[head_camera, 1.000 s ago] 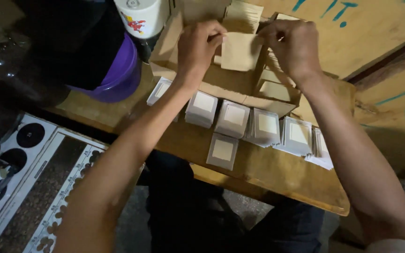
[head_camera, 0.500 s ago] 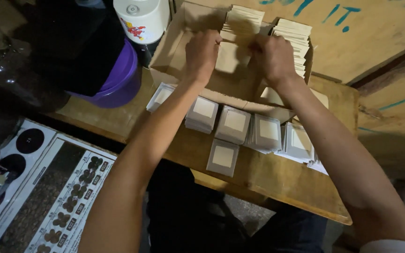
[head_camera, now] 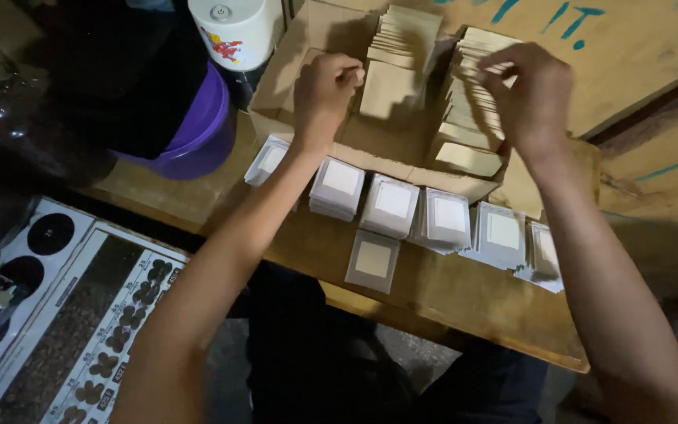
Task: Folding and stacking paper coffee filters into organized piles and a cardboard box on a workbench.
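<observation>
Both bare forearms reach forward and away from the body, the left one running diagonally up from the lower left, the right one coming in from the lower right edge. The left hand [head_camera: 325,96] is curled into a loose fist, knuckles up, thumb pressed to the fingertips. The right hand [head_camera: 531,94] hangs bent at the wrist, fingers curved downward and slightly spread.

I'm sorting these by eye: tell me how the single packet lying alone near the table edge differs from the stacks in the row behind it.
The single packet lies alone and flat, nearest the table's edge; the row of stacks sits against the cardboard box, each several packets high. The single packet's centre looks tan, the stacks' tops whiter. Both are square with pale borders.
</observation>
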